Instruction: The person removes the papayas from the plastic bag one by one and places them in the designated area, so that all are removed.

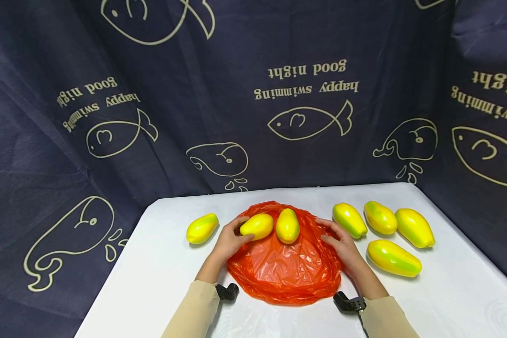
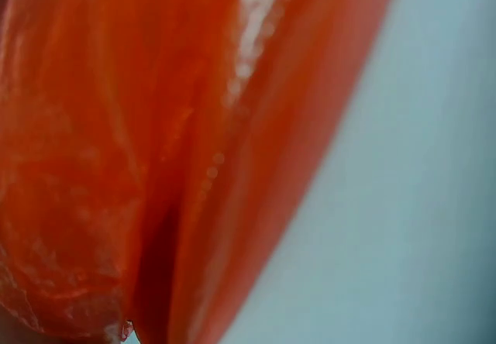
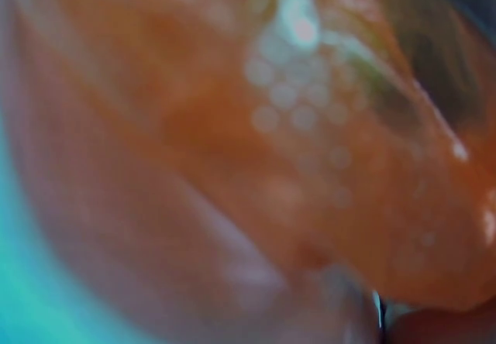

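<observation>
A red plastic bag [image 1: 293, 270] lies spread on the table with its mouth upward. My left hand [image 1: 228, 239] holds a yellow papaya [image 1: 257, 226] at the bag's left side, thumb in front and fingers behind. A second papaya [image 1: 288, 226] rests in the bag, just right of the held one. My right hand [image 1: 339, 241] grips the bag's right edge, its thumb and forefinger spread apart. Red film [image 2: 194, 127] fills much of the left wrist view. The right wrist view is blurred, with the plastic [image 3: 232, 127] close to the lens.
One papaya [image 1: 202, 228] lies left of the bag on the white table [image 1: 152, 281]. Several more, among them a greenish-yellow papaya [image 1: 394, 258], lie to the right, close to my right forearm. A dark patterned cloth [image 1: 219, 117] hangs behind the table and along its sides.
</observation>
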`<act>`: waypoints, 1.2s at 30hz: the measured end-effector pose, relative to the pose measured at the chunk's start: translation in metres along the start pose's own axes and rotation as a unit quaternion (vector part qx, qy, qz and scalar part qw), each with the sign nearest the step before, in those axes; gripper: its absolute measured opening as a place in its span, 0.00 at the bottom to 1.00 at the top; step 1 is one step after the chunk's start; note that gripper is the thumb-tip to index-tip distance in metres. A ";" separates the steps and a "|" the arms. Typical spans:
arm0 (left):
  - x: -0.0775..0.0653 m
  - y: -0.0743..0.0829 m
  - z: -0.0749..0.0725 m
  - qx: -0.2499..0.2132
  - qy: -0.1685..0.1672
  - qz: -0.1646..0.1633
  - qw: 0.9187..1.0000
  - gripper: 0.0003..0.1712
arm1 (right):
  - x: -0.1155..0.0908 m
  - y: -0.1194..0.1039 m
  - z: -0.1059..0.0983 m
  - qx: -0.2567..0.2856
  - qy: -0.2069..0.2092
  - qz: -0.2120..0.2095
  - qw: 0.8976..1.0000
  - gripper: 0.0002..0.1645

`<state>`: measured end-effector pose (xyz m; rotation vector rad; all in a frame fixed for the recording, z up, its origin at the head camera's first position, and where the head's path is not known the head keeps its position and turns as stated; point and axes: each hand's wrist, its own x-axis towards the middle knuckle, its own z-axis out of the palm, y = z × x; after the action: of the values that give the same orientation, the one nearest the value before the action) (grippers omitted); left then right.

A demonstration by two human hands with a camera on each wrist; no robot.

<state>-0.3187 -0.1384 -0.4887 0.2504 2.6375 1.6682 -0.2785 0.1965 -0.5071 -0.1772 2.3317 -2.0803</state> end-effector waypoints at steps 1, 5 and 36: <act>0.000 -0.001 0.000 0.000 0.000 0.000 1.000 0.31 | 0.000 0.000 0.000 0.000 0.000 0.001 1.000 0.29; -0.001 -0.002 -0.002 -0.005 0.002 -0.001 1.000 0.31 | -0.001 -0.001 0.000 0.000 -0.001 0.008 1.000 0.29; -0.017 0.028 -0.041 -0.043 0.069 0.011 0.997 0.32 | 0.001 0.001 0.001 0.002 -0.002 0.011 1.000 0.29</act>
<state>-0.3025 -0.1662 -0.4473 0.1683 2.6581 1.8649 -0.2796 0.1958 -0.5078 -0.1541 2.3163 -2.0712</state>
